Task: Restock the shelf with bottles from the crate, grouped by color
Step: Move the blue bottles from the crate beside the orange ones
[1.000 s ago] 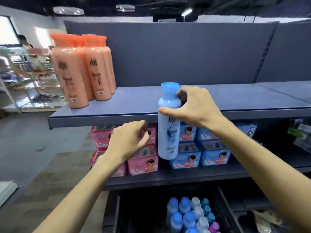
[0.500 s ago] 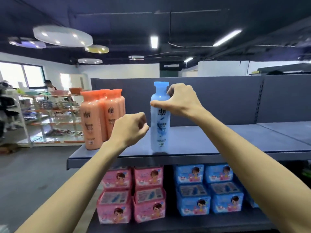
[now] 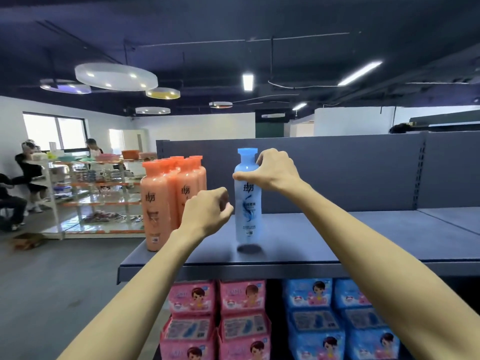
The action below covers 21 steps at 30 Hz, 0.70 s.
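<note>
The right hand (image 3: 275,173) grips the blue bottle (image 3: 248,206) at its shoulder, fingers clamped round it. The bottle stands upright over the shelf (image 3: 337,239), right of the orange bottles (image 3: 158,203); whether its base touches cannot be told. The left hand (image 3: 205,211) hovers beside it, fingers curled together, holding nothing.

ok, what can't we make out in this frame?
Head view:
- Tall blue plastic bottle in the right hand grip: base contact with the grey metal shelf unclear, shadow beneath.
- Orange plastic bottles: rear count hidden by front ones and left hand.
- Crate: out of frame.
</note>
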Each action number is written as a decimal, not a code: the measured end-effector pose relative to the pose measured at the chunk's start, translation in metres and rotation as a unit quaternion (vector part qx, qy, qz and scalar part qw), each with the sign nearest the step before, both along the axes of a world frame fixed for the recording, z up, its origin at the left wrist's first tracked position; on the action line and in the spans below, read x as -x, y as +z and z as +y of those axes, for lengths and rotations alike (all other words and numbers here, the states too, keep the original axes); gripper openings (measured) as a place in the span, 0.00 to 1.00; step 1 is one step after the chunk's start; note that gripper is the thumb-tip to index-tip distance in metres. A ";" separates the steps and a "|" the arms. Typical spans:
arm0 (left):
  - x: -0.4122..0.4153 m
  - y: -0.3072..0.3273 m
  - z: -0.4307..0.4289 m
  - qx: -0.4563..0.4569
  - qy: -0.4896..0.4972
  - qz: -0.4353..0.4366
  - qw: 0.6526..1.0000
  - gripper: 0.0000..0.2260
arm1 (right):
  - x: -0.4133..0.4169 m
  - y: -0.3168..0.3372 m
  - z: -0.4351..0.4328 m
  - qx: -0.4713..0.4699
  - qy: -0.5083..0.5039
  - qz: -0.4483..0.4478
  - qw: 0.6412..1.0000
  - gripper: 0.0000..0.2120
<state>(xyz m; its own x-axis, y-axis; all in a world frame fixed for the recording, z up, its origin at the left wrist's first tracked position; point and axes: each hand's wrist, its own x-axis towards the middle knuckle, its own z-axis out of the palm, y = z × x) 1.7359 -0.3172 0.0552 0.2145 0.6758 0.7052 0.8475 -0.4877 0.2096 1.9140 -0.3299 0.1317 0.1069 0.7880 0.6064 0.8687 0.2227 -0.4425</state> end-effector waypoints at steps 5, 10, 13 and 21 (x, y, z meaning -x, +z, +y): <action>0.003 -0.003 0.015 0.010 0.006 -0.014 1.000 0.05 | 0.015 -0.005 0.015 0.006 -0.004 -0.005 1.000 0.25; 0.005 -0.011 0.026 0.033 0.011 -0.015 0.999 0.06 | 0.025 -0.011 0.030 0.011 -0.007 -0.008 1.000 0.24; 0.007 -0.016 0.033 0.043 0.004 -0.021 0.999 0.06 | 0.030 -0.011 0.038 0.016 -0.013 -0.006 1.000 0.23; 0.019 -0.025 0.050 0.056 0.003 -0.029 0.998 0.05 | 0.033 -0.027 0.051 0.033 -0.033 0.012 0.999 0.25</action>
<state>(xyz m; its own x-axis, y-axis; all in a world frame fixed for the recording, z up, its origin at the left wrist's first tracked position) 1.7164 -0.2674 0.0302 0.1710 0.7517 0.6369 0.8351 -0.4536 0.3111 1.8811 -0.2791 0.1048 0.1728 0.8168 0.5504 0.8696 0.1359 -0.4746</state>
